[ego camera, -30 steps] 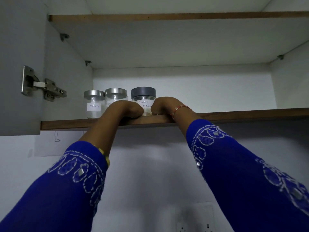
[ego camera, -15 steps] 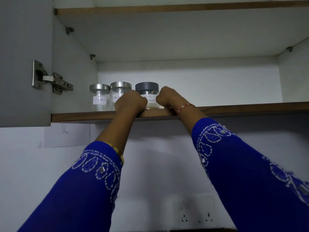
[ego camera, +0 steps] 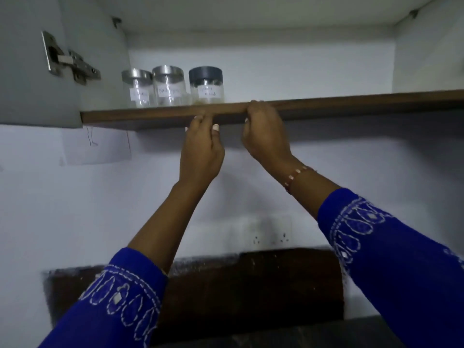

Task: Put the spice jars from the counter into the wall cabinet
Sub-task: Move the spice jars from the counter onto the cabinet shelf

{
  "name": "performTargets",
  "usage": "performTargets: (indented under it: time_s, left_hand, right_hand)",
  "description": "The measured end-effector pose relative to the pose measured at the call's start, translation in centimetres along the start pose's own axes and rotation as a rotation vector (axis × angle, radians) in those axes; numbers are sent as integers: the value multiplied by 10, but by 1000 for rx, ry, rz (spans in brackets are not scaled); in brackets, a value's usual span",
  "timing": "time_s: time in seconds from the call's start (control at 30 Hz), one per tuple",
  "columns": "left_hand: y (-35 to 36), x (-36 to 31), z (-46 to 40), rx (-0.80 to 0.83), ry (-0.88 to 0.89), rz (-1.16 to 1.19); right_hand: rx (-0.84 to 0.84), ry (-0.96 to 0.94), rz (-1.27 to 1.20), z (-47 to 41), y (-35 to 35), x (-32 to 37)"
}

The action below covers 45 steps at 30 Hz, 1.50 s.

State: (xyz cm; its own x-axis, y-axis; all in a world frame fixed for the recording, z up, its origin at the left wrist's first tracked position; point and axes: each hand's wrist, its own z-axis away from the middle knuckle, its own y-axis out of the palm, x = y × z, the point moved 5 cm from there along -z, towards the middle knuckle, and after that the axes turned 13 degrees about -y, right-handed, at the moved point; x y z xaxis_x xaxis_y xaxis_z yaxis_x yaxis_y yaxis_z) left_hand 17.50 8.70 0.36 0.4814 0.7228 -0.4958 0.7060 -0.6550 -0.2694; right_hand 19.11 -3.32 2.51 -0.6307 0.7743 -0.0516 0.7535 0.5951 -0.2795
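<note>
Three clear labelled spice jars stand in a row at the left of the wall cabinet's wooden shelf (ego camera: 351,100): a steel-lidded jar (ego camera: 138,87), a second steel-lidded jar (ego camera: 168,85), and a dark-grey-lidded jar (ego camera: 206,84). My left hand (ego camera: 202,146) and my right hand (ego camera: 265,130) hang just below and in front of the shelf's front edge, right of the jars. Both hold nothing, fingers loosely curled; the right fingertips touch the shelf edge.
The cabinet door (ego camera: 32,71) stands open at the left with its metal hinge (ego camera: 67,60). A paper sheet (ego camera: 98,146) is stuck on the wall under the cabinet. Wall sockets (ego camera: 271,238) sit lower, above a dark backsplash (ego camera: 226,285). The shelf's right part is bare.
Both hands let go of the grey-lidded jar and dropped from the shelf to below its front edge. The view tilted downward, showing the sockets and backsplash.
</note>
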Motion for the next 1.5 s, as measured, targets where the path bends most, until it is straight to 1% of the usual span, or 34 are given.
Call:
performTargets:
  time_s: [0.03, 0.13, 0.17, 0.43, 0.6, 0.7, 0.77, 0.87, 0.93, 1.03, 1.07, 1.1, 1.13, 1.23, 1.3, 1.37, 1.43, 1.5]
  left_hand:
    - [1, -1, 14, 25, -23, 17]
    - [8, -4, 61, 91, -87, 37]
    - [10, -5, 78, 117, -109, 53]
    - [39, 7, 216, 371, -318, 224]
    - [65, 23, 307, 540, -431, 297]
    - [80, 28, 357, 673, -537, 295]
    - [85, 30, 386, 741, -587, 285]
    - [91, 36, 428, 840, -669, 292]
    - [93, 42, 455, 923, -768, 307]
    - [93, 52, 485, 986, -917, 307]
    - [92, 55, 494, 1008, -980, 291]
    - [92, 57, 501, 1026, -1037, 276]
    - [91, 60, 508, 1041, -1089, 257]
    - [87, 61, 519, 1058, -1168, 256]
    - [83, 61, 517, 1045, -1198, 268]
    - [78, 65, 510, 1002, -1218, 289]
    - [73, 69, 499, 974, -1226, 339]
    - [66, 75, 489, 946, -1269, 385]
  right_hand:
    - [-9, 3, -4, 17, -5, 3]
    - [113, 93, -48, 67, -19, 5]
    - [128, 134, -76, 83, -26, 5]
    - [135, 421, -172, 222, -84, 5]
    - [205, 684, -185, 326, -109, 4]
    - [260, 852, -190, 381, -121, 10]
    - [362, 967, -202, 413, -125, 17]
    - [631, 999, -294, 448, -125, 31]
    - [785, 976, -362, 471, -121, 40]
    - [1147, 890, -320, 516, -110, 54]
    - [1248, 881, -310, 530, -107, 58]
    - [1303, 870, -298, 541, -105, 62]
    - [1311, 855, -282, 547, -104, 65]
    - [1176, 812, -236, 549, -102, 66]
    - [1107, 849, -253, 546, -102, 61]
    - [993, 934, -358, 540, -102, 53]
    - [823, 1041, -550, 528, -104, 46]
    - [679, 1109, -731, 508, -106, 40]
